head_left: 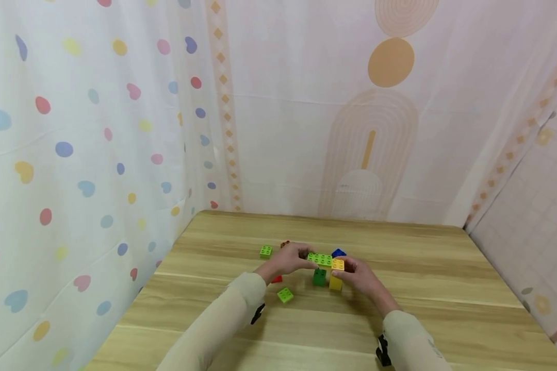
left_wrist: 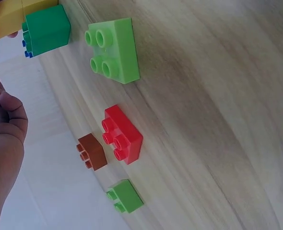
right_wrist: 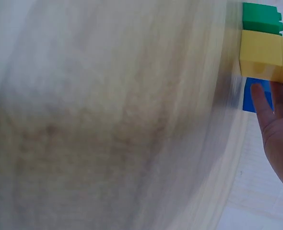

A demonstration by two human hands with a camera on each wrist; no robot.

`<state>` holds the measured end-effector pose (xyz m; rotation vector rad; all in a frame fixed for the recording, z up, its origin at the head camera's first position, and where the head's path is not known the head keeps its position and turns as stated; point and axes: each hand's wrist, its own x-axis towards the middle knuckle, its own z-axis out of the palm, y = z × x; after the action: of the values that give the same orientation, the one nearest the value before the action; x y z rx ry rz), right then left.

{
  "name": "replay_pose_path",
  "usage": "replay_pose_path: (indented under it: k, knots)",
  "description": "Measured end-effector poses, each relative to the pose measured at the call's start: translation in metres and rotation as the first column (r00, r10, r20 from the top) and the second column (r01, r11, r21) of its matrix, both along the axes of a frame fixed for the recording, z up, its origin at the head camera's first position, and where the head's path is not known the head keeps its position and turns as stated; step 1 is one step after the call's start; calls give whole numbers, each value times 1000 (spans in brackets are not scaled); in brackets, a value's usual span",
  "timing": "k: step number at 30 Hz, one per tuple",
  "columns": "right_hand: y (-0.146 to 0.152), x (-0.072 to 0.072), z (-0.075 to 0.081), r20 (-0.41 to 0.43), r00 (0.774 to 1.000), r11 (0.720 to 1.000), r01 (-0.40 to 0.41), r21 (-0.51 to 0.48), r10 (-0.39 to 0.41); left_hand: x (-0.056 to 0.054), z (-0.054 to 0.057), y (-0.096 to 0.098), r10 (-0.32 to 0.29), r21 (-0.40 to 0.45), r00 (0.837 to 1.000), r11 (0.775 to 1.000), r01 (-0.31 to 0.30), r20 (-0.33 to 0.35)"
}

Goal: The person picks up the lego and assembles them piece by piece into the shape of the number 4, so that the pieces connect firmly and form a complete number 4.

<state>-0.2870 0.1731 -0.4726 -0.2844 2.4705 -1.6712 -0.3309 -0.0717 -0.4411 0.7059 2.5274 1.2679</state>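
Observation:
My left hand (head_left: 291,258) pinches a long lime-green toy building block (head_left: 320,259) by its left end, thumb in front and fingers behind. The block lies level, and its right end meets the top of a yellow block stack (head_left: 336,282). Whether the studs are joined there I cannot tell. At the stack's upper part, my right hand (head_left: 362,278) grips the yellow blocks from the right. A dark green block (head_left: 319,278) stands beside the stack, beneath the long block; the left wrist view also shows this green block (left_wrist: 48,29).
Behind the right hand lies a blue block (head_left: 338,253). Left of the stack are a lime-green block (head_left: 285,295), a red block (left_wrist: 122,134), a brown block (left_wrist: 92,152) and a farther lime-green block (head_left: 266,251). Patterned curtains (head_left: 278,144) border the wooden table (head_left: 427,268).

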Motion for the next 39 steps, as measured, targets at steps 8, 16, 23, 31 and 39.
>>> replay_pose_path:
  k: [8, 16, 23, 31, 39]
  knots:
    - [-5, -3, 5, 16, 1000, 1000, 4, 9, -4, 1, 4, 1, -5, -19, 1000, 1000, 5, -7]
    - [-16, -4, 12, -7, 1000, 997, 14, 78, -13, 0, 2, 0, -8, -31, 1000, 1000, 8, -3]
    - [-17, -6, 8, -18, 1000, 996, 12, 90, -11, -1, 4, 0, -8, -33, 1000, 999, 8, -8]
    - [-18, -10, 6, -5, 1000, 994, 6, 107, -5, 0, 6, 1, 12, -41, 1000, 999, -12, -10]
    - [-16, -11, 3, 22, 1000, 992, 18, 124, -21, -1, 1, -7, -13, -65, 998, 998, 10, -54]
